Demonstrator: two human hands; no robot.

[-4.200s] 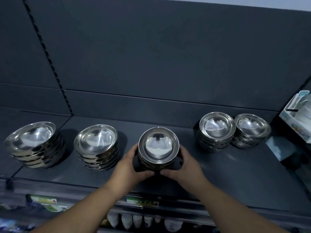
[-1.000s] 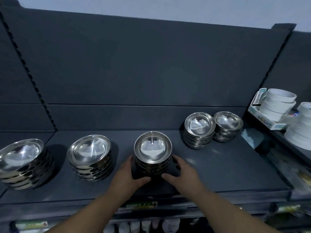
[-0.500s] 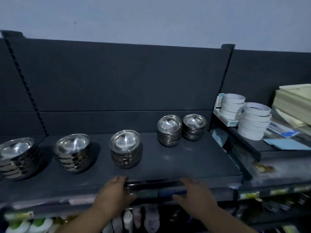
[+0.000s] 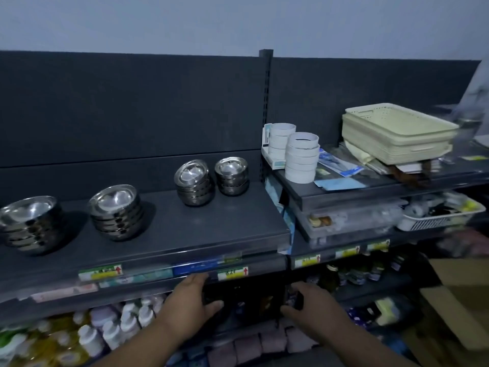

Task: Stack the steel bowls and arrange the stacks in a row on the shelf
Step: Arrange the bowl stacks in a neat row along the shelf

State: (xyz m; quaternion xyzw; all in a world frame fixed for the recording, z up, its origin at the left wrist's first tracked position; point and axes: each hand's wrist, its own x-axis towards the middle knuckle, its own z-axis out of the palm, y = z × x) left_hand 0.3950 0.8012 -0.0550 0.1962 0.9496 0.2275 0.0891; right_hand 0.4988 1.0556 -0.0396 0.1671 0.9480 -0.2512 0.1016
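My left hand [image 4: 189, 308] and right hand [image 4: 315, 311] hang open and empty below the dark grey shelf [image 4: 211, 229] bearing four stacks of shiny round steel bowls [image 4: 116, 211]; next, probably, pull the far right pair [image 4: 232, 176] nearer.

Leftmost bowl stack [image 4: 29, 223]: cut by the left edge; we see only part of its width.
Price labels [image 4: 100, 272]: print too smeared for us to read.
Bottles [image 4: 111, 332]: blurred, and we cannot make out what they are; the lowest ones are cut off at the bottom edge.
Clear bins [image 4: 344, 221]: contents too hazy for us to name.
Pale shape [image 4: 473, 99]: blurred at the right edge; we cannot tell what it is.
Cardboard box [image 4: 463, 295]: cut by the right edge.
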